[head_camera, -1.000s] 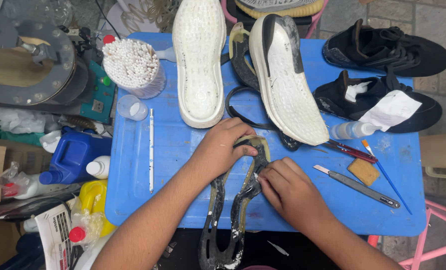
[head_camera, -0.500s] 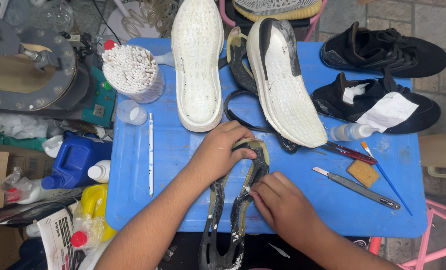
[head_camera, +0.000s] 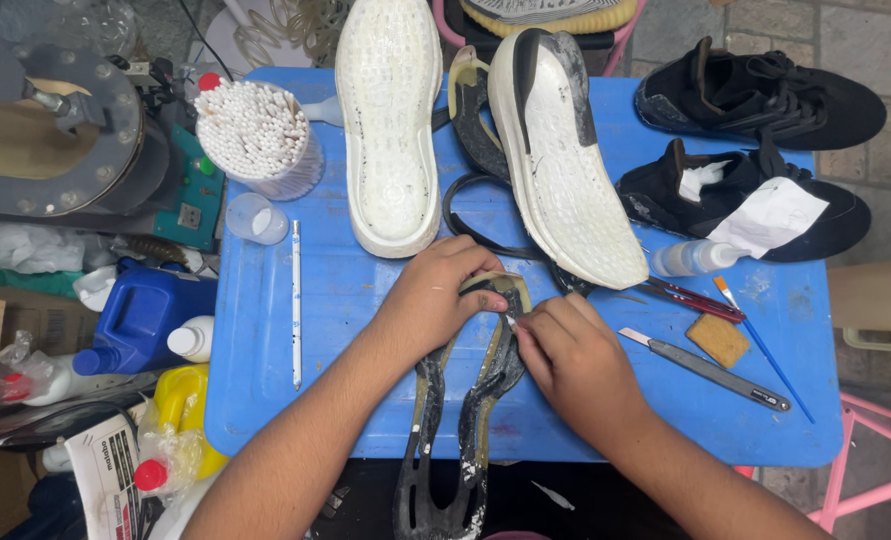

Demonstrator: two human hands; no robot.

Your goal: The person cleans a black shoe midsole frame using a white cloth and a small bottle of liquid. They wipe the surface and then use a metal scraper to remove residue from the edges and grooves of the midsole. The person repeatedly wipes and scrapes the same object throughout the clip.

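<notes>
Outsole rubber (head_camera: 465, 420) — a black, skeleton-shaped tread piece stained with yellowish glue — lies lengthwise on the near middle of the blue table (head_camera: 345, 300), its heel end hanging over the near edge toward the person. The left hand (head_camera: 435, 300) lies curled over its far end and presses it down, which looks meant to keep the thin, floppy strip from shifting. The right hand (head_camera: 575, 360) is bunched just beside it, fingertips pinched against the strip's right rail close to the left thumb; whether they hold a small tool there I cannot tell.

Beyond the hands, two white midsoles (head_camera: 390, 120) (head_camera: 570, 160) lie sole-up side by side, and a loose black band (head_camera: 475, 215) curls between them, nearly touching the left knuckles. To the right lie a small glue bottle (head_camera: 690, 258), red-handled tools (head_camera: 690, 298), a tan block (head_camera: 717, 340), a thin brush (head_camera: 765, 350) and a grey knife (head_camera: 705, 368) — all within reach of the right hand. A white pen-like stick (head_camera: 296, 300) lies apart on the left, past it a cup of cotton swabs (head_camera: 258, 138). Two black shoe uppers (head_camera: 755, 90) (head_camera: 745, 205) crowd the far right corner. Bare table shows mostly left of the strip and along the near right edge.
</notes>
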